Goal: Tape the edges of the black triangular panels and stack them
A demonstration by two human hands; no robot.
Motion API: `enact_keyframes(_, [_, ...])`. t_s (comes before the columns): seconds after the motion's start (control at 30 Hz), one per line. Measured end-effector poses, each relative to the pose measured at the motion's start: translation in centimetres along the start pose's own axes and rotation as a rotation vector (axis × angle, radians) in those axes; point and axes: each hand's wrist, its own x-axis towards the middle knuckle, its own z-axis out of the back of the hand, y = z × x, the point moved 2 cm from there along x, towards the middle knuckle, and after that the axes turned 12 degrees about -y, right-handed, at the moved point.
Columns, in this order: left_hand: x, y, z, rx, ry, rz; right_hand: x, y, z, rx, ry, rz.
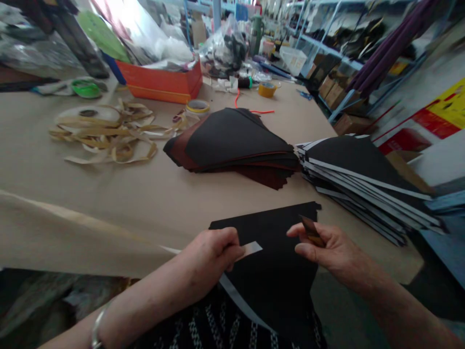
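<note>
My left hand [221, 249] is closed in a pinch on a strip of white tape [252, 248], whose short end sticks out past the fingers. Beneath it lies a black panel [276, 261], partly on the table edge and partly over my lap, with a pale strip along its lower left edge. Over the panel's right side, my right hand [327, 245] keeps a small pointed knife blade [310, 230] among its fingers. The thumb and index finger of that hand are apart, with nothing between their tips.
Beyond the panel sits a pile of black and brown panels [236, 140]. Another stack of black panels [359, 169] with pale edges is at right. Tangled tan tape [119, 135], tape rolls [267, 89] and an orange box [160, 82] lie further back on the table [163, 194].
</note>
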Motion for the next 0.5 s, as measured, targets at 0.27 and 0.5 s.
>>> enact_keyframes(0.27, [0.8,-0.7,-1.5,-0.045,-0.079,0.030,2.2,1.1,-6.0,0.136,0.204,-0.019])
enact_keyframes(0.5, [1.7,0.4,-1.8,-0.065,-0.086,0.027,2.8,0.8,-6.7,0.156,0.169,-0.006])
